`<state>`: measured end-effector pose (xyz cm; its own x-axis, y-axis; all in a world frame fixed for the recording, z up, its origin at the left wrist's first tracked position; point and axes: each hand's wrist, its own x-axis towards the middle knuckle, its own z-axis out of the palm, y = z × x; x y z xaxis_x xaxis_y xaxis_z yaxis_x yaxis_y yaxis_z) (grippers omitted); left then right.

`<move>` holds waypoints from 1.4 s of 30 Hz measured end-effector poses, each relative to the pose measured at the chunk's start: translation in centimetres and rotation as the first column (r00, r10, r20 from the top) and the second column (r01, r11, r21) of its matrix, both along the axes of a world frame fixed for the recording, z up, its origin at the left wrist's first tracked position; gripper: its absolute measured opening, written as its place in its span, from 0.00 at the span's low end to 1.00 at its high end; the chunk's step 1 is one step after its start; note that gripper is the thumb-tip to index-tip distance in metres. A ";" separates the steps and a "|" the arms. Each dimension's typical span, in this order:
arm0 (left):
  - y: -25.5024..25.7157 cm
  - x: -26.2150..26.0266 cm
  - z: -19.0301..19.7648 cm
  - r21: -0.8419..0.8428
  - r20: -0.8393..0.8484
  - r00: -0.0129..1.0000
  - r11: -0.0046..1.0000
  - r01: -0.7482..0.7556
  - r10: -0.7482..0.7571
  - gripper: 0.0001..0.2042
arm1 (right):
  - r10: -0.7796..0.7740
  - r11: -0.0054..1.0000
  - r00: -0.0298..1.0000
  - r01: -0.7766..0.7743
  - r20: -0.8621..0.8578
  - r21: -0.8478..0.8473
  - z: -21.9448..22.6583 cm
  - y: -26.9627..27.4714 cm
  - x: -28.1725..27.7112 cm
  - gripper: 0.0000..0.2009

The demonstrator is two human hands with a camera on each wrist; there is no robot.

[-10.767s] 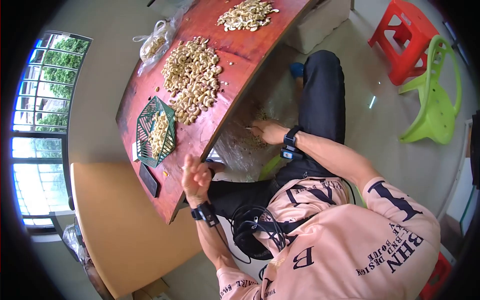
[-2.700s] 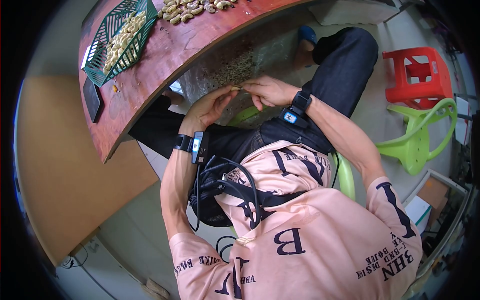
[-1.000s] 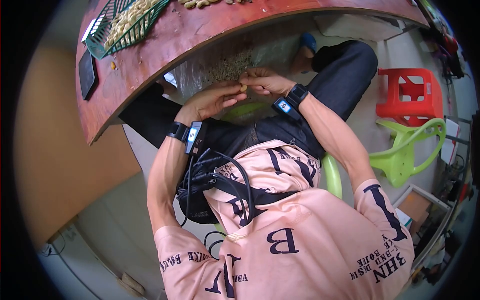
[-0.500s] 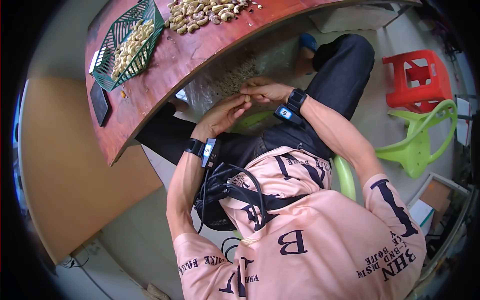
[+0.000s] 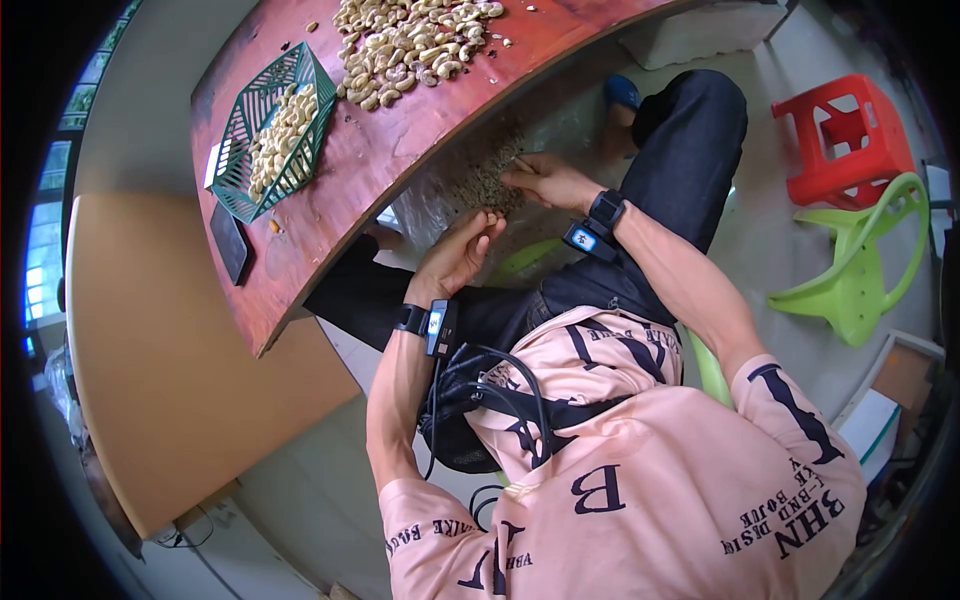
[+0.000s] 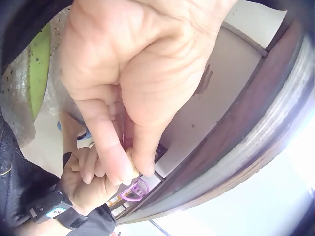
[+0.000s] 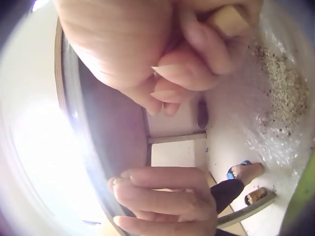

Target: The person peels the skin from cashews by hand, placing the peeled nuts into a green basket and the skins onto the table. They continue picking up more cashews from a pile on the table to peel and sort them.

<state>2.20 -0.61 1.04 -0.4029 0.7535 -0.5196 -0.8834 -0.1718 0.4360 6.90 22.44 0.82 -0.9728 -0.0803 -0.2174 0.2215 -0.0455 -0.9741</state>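
Note:
My left hand (image 5: 455,255) is in front of the table edge, thumb and fingertips pinching a pale cashew nut (image 6: 132,166), seen in the left wrist view. Just beyond it, my right hand (image 5: 555,185) has its fingers curled round a slim tool with a tan, blocky handle end (image 7: 229,22); the hand hides its working end. In the head view a small gap shows between the hands. A green slotted basket (image 5: 325,100) with peeled-looking cashews (image 5: 282,140) stands on the table, beside a loose heap of cashews (image 5: 410,50).
The reddish table (image 5: 375,145) has its curved edge close to my left hand. A dark phone (image 5: 230,245) lies near the basket. Below, clear plastic sheeting bears crumbly debris (image 7: 288,88). A red stool (image 5: 850,140) and a green chair (image 5: 850,270) stand at the right.
Earlier my left hand was raised by the table edge and the right was low over the debris. They then met fingertip to fingertip; now they are slightly apart. The head view has shifted.

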 end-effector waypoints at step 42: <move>-2.5 -1.1 2.4 0.165 -0.005 0.986 0.972 -0.165 0.168 0.11 | 0.058 0.996 0.990 -0.049 0.130 -0.073 -1.6 -1.0 0.2 0.18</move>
<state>1.09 -3.14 3.48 -0.5382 0.7491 -0.3862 -0.8284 -0.3859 0.4060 7.10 21.40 -0.82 -0.9297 -0.1509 -0.3360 0.3522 -0.0967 -0.9309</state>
